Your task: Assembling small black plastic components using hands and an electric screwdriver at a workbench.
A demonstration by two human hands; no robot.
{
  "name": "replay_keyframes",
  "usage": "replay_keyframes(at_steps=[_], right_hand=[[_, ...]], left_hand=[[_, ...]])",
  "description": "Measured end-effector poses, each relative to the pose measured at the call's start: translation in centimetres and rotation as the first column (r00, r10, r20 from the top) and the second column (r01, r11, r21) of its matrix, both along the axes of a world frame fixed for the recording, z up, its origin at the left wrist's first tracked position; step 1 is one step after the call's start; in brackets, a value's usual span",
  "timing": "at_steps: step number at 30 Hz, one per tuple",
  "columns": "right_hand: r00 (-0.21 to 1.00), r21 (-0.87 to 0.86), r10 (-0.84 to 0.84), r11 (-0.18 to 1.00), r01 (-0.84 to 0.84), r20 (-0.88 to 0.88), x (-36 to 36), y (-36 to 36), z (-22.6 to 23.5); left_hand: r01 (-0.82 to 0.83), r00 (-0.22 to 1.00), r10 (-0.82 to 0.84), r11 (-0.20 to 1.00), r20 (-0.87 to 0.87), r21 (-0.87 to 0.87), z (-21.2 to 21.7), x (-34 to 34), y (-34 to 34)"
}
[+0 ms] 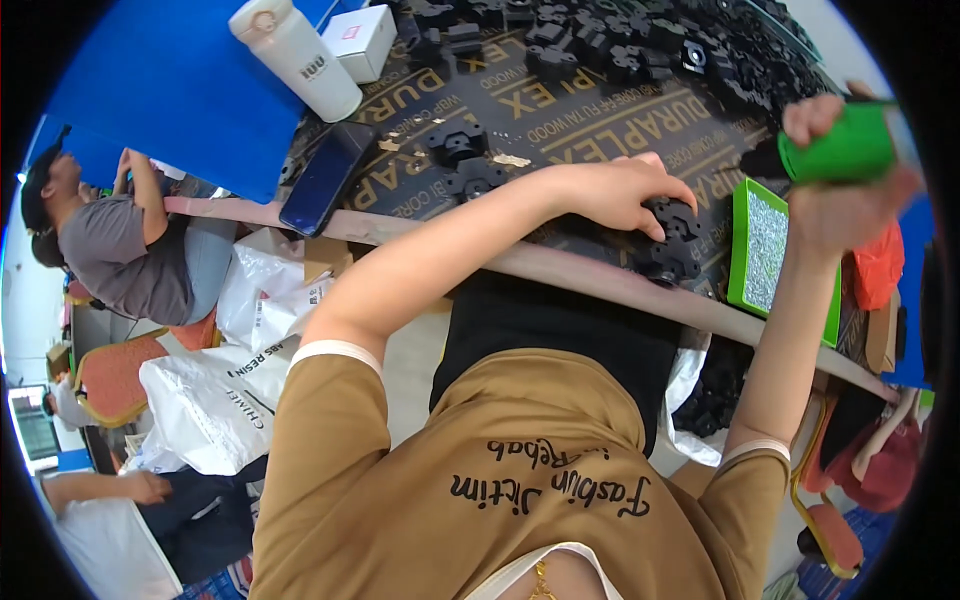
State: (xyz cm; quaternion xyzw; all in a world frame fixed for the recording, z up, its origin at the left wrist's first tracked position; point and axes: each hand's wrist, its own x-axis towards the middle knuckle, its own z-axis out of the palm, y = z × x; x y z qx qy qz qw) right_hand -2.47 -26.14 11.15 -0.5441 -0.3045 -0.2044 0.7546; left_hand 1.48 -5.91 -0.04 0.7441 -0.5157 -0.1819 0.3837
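My left hand [632, 195] reaches across to the table's near edge, its fingers curled round a black plastic part [676, 222]. Another such black piece [668, 262] lies right beside it, close to the edge. On the right, my right hand [845, 205] is raised and smeared by motion, gripping a green power screwdriver [840, 143] whose black nose points left. Below that tool stands a bright green tray [740, 255] filled with small silvery screws [766, 250]. Two more black parts [462, 160] lie on the table left of my left hand.
A heap of black parts [620, 50] covers the table's far side. At the left are a dark phone [328, 178], a white flask [297, 60] and a white box [362, 42]. A red plastic bag [878, 268] lies right of the tray. People sit nearby on the left.
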Motion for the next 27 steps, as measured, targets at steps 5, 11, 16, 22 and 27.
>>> replay_keyframes(at_steps=[5, 11, 16, 22, 27], right_hand=[[0.991, -0.144, -0.103, 0.985, 0.090, -0.085, 4.9, 2.9, -2.1], [0.870, -0.656, -0.432, 0.590, 0.471, 0.236, -3.4, 2.6, -4.3], [0.853, -0.947, -0.448, 0.035, 0.318, 0.269, -8.2, 4.9, -9.2], [0.793, -0.841, -0.577, 0.315, 0.440, 0.198, -7.9, 5.6, -10.9], [0.717, -0.575, -0.533, 0.442, 0.688, 0.449, -15.1, 0.6, -11.2]], left_hand=[[0.009, 0.997, 0.000, 0.994, 0.081, -0.112, 1.0, -0.2, 2.2], [-0.475, 0.698, 0.322, 0.877, 0.639, 0.077, 5.7, -4.3, 11.8], [-0.714, 0.580, 0.476, 0.688, 0.661, 0.132, 2.1, -5.0, 13.1], [-0.715, 0.438, 0.664, 0.666, 0.605, -0.213, 0.1, -4.6, 12.5], [-0.632, 0.563, 0.776, 0.625, 0.283, -0.457, 1.6, -7.7, 9.0]])
